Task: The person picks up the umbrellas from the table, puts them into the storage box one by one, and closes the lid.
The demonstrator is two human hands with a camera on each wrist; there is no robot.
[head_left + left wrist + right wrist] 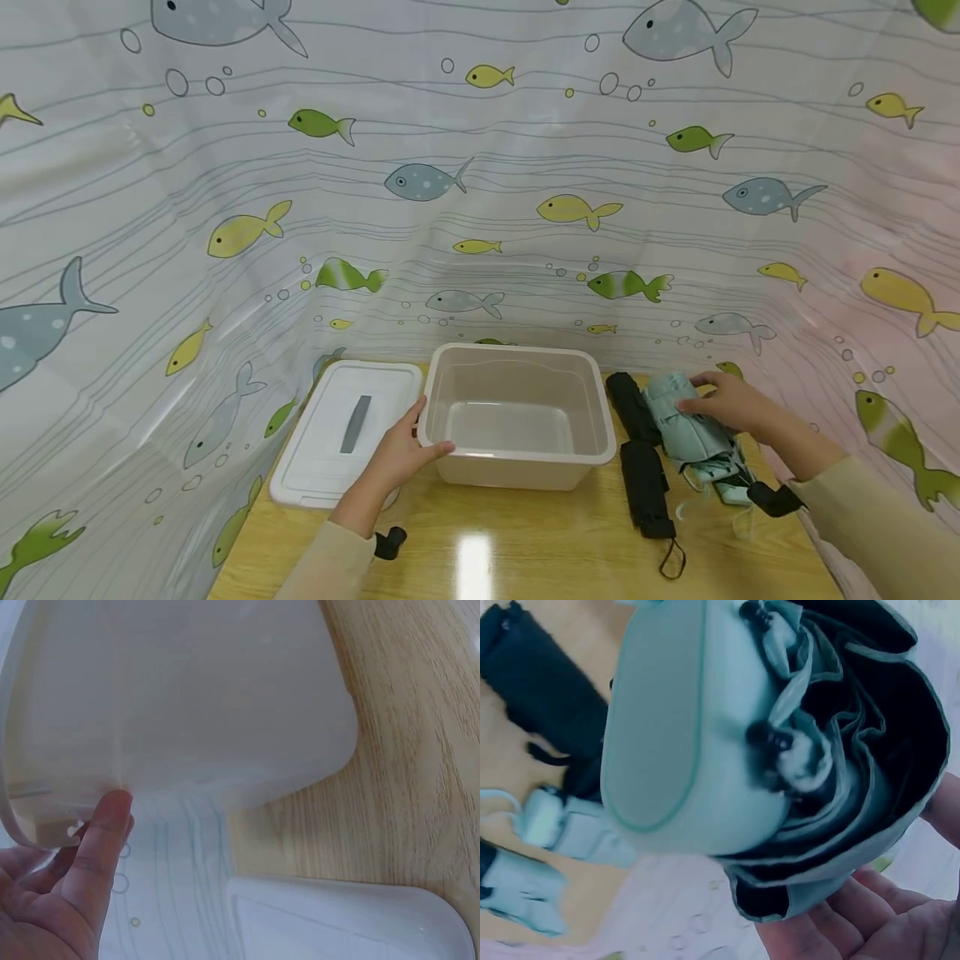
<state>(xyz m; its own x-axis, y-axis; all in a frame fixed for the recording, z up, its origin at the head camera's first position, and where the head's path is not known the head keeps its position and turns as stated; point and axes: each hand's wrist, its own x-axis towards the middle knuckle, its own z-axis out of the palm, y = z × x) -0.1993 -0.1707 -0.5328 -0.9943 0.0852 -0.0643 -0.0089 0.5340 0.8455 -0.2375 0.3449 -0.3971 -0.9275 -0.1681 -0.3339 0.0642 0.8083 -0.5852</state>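
My left hand [397,454] grips the left front corner of a beige plastic storage box [517,475], with the thumb along the rim. In the left wrist view its fingers [101,851] touch the box's outer wall [225,690]. On the right, my right hand [731,403] holds a mint-green folding umbrella [693,437] by its loosely folded canopy. The right wrist view shows that umbrella's smooth pale handle [656,720] close up, raised above other mint umbrellas [592,832]. The palm is partly hidden behind the cloth.
Two black folded umbrellas, a far one [633,407] and a near one [645,492], lie right of the box. A white lid [307,458] with a grey handle [356,425] lies left of it. A fish-print curtain [480,183] surrounds the wooden table [540,542].
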